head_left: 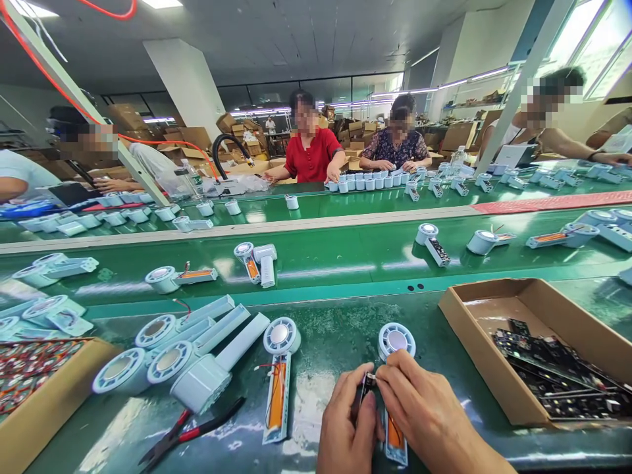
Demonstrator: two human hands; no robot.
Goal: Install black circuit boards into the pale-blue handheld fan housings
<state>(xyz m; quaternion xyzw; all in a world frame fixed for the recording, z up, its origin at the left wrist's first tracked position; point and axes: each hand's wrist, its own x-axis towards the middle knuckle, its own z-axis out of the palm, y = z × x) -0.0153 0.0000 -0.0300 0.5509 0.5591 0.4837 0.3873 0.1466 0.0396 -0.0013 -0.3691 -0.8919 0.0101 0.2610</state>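
My left hand is closed on a small black circuit board, mostly hidden by the fingers. The fingertips of my right hand pinch at the board's upper end, touching a small pale part there; whether it is a plug cannot be made out. Beneath both hands lies a light blue fan-like housing with a round head and an open handle holding an orange battery. Left of my hands, a second housing shows its orange battery and thin red and black wires.
A cardboard box of black circuit boards stands at right. Red-handled pliers lie at left near stacked blue housings and a box of wired parts. Beyond, a green conveyor carries spaced housings; several people sit across it.
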